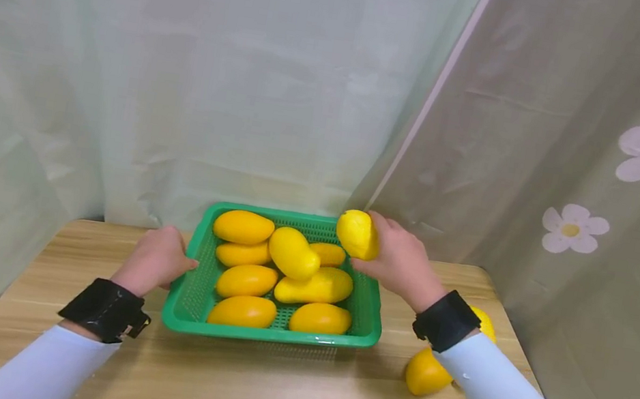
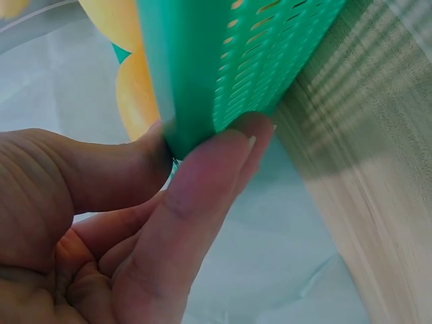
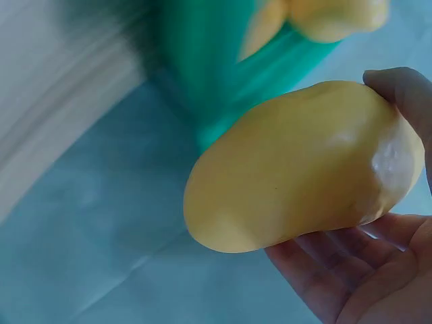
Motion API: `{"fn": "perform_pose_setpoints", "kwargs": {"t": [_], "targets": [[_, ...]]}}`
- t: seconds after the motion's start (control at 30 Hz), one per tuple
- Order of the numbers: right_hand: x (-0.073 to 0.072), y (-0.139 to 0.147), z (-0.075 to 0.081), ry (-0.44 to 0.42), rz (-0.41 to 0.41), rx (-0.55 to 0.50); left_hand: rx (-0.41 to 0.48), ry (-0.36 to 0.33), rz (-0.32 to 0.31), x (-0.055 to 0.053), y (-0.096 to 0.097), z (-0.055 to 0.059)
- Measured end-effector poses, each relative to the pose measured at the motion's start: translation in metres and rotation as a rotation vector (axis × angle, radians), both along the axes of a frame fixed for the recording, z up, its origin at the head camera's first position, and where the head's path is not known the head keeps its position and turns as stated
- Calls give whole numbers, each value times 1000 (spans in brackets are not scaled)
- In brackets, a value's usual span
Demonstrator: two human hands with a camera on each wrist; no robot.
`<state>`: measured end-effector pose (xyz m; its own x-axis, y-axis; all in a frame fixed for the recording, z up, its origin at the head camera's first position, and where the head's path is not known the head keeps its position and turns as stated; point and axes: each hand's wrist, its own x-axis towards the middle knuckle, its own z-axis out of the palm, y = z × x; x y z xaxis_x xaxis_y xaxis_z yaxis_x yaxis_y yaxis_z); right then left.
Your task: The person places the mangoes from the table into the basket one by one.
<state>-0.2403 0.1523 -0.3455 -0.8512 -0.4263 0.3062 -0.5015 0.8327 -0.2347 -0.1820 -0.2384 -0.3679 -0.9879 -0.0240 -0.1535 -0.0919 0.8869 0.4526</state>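
A green plastic basket (image 1: pixel 268 338) with slotted sides holds several yellow-orange mangoes (image 1: pixel 244 311). One mango (image 1: pixel 294 254) lies on top of the others. At the basket's left rim, my left hand (image 1: pixel 157 257) pinches the edge; the left wrist view shows the thumb (image 2: pixel 128 169) on the inner side and fingertips (image 2: pixel 219 152) against the outside. My right hand (image 1: pixel 400 260) grips a bright yellow mango (image 1: pixel 358 234) above the basket's back right corner. In the right wrist view that mango (image 3: pixel 290 169) sits between thumb and fingers.
On the wooden table (image 1: pixel 291 395), right of the basket, lies a mango (image 1: pixel 427 373) under my right forearm. Another yellow fruit (image 1: pixel 484 323) behind it is partly hidden by the wrist strap. A pale curtain (image 1: pixel 251 79) hangs behind, and a flowered curtain (image 1: pixel 590 95) hangs on the right.
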Motion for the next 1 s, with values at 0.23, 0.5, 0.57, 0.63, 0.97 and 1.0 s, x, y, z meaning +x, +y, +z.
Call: {"fn": "perform_pose_setpoints", "kwargs": {"t": [0.23, 0.5, 0.57, 0.63, 0.97, 1.0], "targets": [[9, -55, 15, 9, 97, 26, -3, 3, -4, 0, 1, -1], [21, -115, 25, 41, 210, 54, -18, -15, 9, 2, 0, 0], [24, -130, 25, 25, 236, 90, -15, -24, 13, 4, -1, 0], [27, -144, 23, -2, 251, 137, -11, -29, 20, 4, -2, 1], [22, -188, 1, -76, 263, 306, 2, -51, 42, 9, -5, 2], [21, -192, -1, -76, 265, 306, -1, -49, 41, 9, -5, 2]]}}
